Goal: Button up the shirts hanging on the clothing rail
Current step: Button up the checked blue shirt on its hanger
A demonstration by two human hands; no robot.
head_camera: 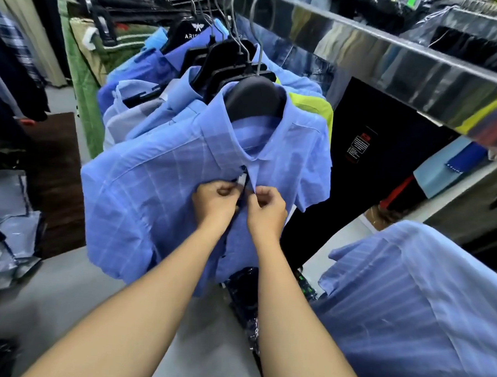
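Centre frame: left hand (215, 198) and right hand (265, 207) each pinch the shirt (143, 188) front edges, the vertical opening between them.

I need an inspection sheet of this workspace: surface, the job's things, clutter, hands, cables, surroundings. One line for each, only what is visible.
Surface: grey floor; no table seen.
Job's things: blue checked shirt on a black hanger, front of a row on the shiny rail; placket open below the hands.
Clutter: plastic-wrapped clothes at left, dark packet on the floor.
Hands: left hand and right hand both pinch the placket just under the collar.
Cables: nothing seen.
Surroundings: striped blue shirt at right, dark garments around.
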